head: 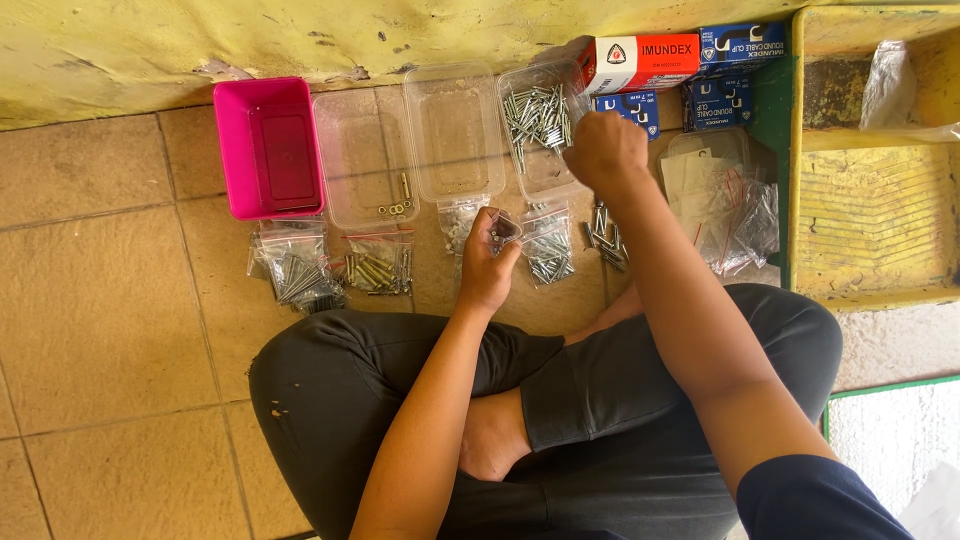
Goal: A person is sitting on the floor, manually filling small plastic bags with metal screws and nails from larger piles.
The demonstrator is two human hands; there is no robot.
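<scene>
The left hand has its grip pinched shut on a small clear bag, held just above the floor in front of the crossed legs. The wrist bends up and the forearm runs back toward the knee. The right hand is curled into a loose fist, back side up, at the near edge of a clear tray of screws. I cannot tell if its grip holds anything, because the fingers are tucked under. That arm reaches out long and straight over the right knee. Just below the trays lies a row of little bags of screws on the tiled floor, with more bags to the left. Two more clear trays sit side by side, one empty and one with a few small rings and a screw. A pink tub stands at the left end of the row. All the trays sit close to the yellow wall. Boxes and a yellow ridged tray crowd the right side. The floor on the left is wide and bare.
</scene>
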